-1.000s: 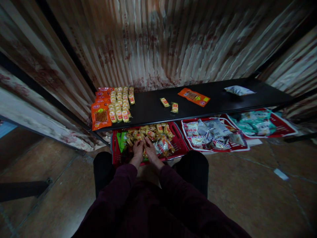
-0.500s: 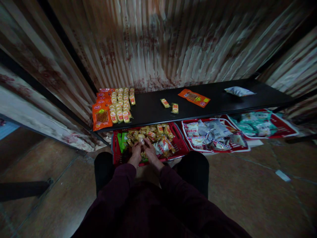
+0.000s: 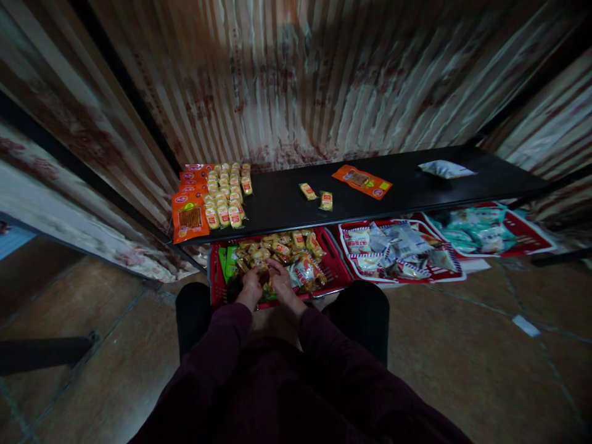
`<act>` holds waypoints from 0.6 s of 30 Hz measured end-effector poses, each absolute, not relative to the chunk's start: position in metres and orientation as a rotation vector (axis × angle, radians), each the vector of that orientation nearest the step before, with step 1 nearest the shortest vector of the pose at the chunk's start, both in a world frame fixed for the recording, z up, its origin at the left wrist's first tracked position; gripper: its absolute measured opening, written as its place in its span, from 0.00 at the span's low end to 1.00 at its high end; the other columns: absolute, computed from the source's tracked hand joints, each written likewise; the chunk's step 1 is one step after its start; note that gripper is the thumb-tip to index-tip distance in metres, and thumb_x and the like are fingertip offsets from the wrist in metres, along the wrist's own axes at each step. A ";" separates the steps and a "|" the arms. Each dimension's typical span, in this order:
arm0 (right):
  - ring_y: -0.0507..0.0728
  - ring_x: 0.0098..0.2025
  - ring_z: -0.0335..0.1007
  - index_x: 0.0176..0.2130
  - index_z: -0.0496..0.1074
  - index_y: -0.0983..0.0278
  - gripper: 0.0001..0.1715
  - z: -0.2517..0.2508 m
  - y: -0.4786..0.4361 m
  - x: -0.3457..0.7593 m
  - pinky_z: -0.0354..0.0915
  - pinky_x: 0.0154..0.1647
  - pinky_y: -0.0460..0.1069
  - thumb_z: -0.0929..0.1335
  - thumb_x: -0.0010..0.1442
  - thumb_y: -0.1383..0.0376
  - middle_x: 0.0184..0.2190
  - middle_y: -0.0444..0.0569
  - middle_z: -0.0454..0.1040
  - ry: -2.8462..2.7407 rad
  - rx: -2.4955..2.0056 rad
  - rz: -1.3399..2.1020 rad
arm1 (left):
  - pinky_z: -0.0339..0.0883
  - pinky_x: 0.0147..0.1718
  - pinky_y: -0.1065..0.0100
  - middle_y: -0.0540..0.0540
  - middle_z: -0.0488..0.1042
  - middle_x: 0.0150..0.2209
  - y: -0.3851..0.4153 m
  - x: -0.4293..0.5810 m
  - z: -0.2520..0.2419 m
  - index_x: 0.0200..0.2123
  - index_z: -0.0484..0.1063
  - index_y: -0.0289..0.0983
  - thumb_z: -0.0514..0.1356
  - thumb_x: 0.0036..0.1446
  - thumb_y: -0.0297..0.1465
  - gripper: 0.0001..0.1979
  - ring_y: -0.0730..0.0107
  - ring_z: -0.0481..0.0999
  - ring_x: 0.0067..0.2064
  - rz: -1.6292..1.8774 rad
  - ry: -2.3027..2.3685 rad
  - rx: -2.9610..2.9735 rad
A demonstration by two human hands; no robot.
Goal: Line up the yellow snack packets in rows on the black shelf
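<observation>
Below the front edge of the black shelf (image 3: pixel 277 213), wrapped yellow snacks (image 3: pixel 281 248) lie heaped in a red basket (image 3: pixel 340 271), its far side cut off by the shelf. The left hand (image 3: pixel 251 285) and right hand (image 3: pixel 281 280) reach over its near rim, a narrow gap between them; dim fingertips make it impossible to tell whether either grips a packet. A stretch of shelf separates the rows of snacks (image 3: pixel 224 194) by the left end from two loose snacks (image 3: pixel 307 192). Half a second ago a packet showed between the hands, which were closer together.
</observation>
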State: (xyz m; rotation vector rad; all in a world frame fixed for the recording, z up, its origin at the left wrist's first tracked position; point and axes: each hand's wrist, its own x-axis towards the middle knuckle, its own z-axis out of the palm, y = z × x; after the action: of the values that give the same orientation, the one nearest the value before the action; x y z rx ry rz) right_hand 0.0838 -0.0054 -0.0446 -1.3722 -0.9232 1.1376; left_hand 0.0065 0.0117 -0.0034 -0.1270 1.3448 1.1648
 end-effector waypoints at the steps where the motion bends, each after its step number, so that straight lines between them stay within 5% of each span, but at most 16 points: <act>1: 0.56 0.40 0.73 0.42 0.75 0.64 0.20 -0.045 -0.005 0.084 0.68 0.46 0.53 0.63 0.51 0.63 0.41 0.51 0.77 -0.942 -1.385 1.128 | 0.67 0.25 0.72 0.49 0.70 0.19 0.012 0.006 -0.003 0.24 0.69 0.33 0.57 0.49 0.20 0.05 0.75 0.70 0.21 1.162 1.342 -0.127; 18: 0.59 0.54 0.66 0.49 0.72 0.62 0.22 -0.037 -0.006 0.084 0.59 0.59 0.58 0.59 0.57 0.67 0.47 0.52 0.74 -1.530 -1.575 0.736 | 0.61 0.25 0.74 0.52 0.70 0.21 0.011 0.006 -0.013 0.26 0.69 0.35 0.60 0.44 0.23 0.03 0.77 0.69 0.22 1.179 1.264 -0.006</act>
State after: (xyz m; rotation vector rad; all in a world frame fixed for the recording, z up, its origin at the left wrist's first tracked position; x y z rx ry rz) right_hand 0.0843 -0.0065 -0.0367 -1.5752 -1.5305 0.7362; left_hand 0.0060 0.0109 -0.0131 -0.0057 1.2636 1.1788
